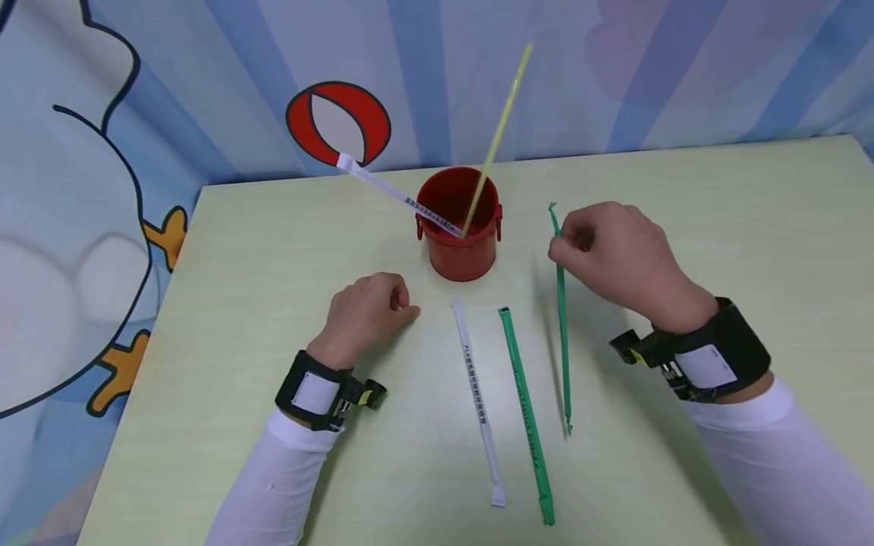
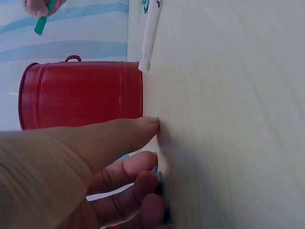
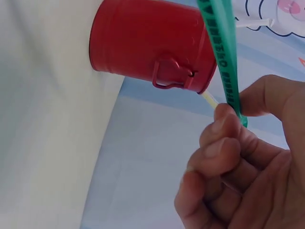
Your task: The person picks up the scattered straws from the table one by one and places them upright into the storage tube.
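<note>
My right hand [image 1: 617,254] pinches a green wrapped straw [image 1: 563,334] near its upper end, between thumb and fingers. The straw hangs above the table, to the right of a small red metal bucket [image 1: 461,262]. In the right wrist view, dark print runs along the green wrapper [image 3: 224,57]. My left hand [image 1: 365,315] rests on the table left of the bucket, fingers loosely curled and holding nothing. In the left wrist view its thumb [image 2: 119,136] lies close to the tabletop. A white wrapped straw [image 1: 382,184] and a yellow straw [image 1: 501,125] lean inside the bucket.
Another white wrapped straw [image 1: 476,394] and another green wrapped straw [image 1: 527,413] lie side by side on the pale wooden table [image 1: 225,303]. Behind the bucket, a blue striped cartoon backdrop [image 1: 546,91] rises along the table's far edge.
</note>
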Tool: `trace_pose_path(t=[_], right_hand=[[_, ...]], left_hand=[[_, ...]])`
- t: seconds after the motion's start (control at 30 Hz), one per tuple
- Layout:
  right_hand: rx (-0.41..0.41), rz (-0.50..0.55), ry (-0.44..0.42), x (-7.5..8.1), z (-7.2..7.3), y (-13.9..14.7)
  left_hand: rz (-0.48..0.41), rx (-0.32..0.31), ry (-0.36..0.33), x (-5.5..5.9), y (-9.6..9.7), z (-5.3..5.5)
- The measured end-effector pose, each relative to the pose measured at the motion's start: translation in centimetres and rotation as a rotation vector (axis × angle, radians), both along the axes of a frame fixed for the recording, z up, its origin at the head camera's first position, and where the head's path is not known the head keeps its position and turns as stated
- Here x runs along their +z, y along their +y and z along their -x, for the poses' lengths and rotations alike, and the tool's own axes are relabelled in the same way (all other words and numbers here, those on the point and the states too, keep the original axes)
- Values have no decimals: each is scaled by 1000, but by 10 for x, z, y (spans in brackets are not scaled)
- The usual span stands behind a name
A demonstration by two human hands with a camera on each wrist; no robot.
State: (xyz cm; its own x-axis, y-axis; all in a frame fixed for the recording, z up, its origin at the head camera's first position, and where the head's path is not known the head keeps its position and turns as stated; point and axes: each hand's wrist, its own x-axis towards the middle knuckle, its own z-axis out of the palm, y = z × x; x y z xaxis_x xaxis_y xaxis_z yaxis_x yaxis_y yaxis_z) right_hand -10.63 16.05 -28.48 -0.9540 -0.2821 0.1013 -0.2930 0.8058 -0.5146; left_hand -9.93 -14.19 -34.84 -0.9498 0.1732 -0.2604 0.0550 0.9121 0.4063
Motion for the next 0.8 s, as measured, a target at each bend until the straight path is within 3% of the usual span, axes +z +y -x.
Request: trace_pose_path(t=[0.53, 0.8], right_hand=[[-106, 128, 320, 35, 15, -4], [-118, 323, 494, 53, 20, -8]], left_hand=[[35, -37, -1, -2, 0, 2], [31, -42, -5, -2, -1, 3]])
